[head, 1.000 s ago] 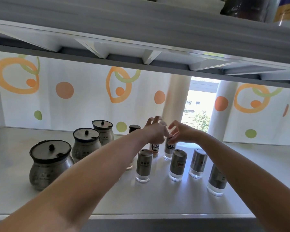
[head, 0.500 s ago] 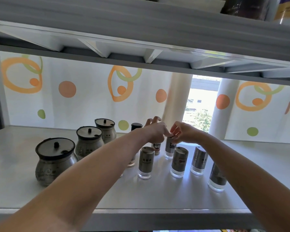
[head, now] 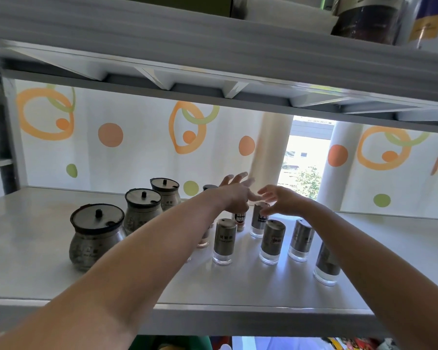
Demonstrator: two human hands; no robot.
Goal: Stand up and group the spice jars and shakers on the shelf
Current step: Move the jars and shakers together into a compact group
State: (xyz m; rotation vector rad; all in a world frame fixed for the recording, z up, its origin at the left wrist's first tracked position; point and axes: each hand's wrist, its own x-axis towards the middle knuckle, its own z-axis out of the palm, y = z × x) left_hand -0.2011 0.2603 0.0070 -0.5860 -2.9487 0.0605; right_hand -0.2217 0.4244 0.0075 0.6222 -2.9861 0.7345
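Several steel-sleeved shakers stand upright on the white shelf (head: 48,281): a front row (head: 224,240), (head: 272,240), (head: 301,239), (head: 326,264) and one behind (head: 259,220). A small labelled pepper bottle (head: 240,220) stands beside that back shaker. A dark-capped bottle (head: 209,187) peeks out behind my left wrist. Three lidded metal jars (head: 96,236), (head: 143,207), (head: 166,193) line up on the left. My left hand (head: 234,195) hovers over the pepper bottle with fingers spread. Just above the back shaker, my right hand (head: 281,201) is loose-fingered and holds nothing.
An upper shelf (head: 213,46) hangs low overhead, with containers (head: 364,18) on it. A curtain with orange rings (head: 187,127) backs the shelf, with a bright window gap (head: 304,157) behind the shakers. Another small bottle (head: 203,239) is half hidden by my left forearm.
Both hands have loosened from a pinch on the back bottles' tops to spread fingers. The camera has tilted slightly; the jars and shakers stand where they were.
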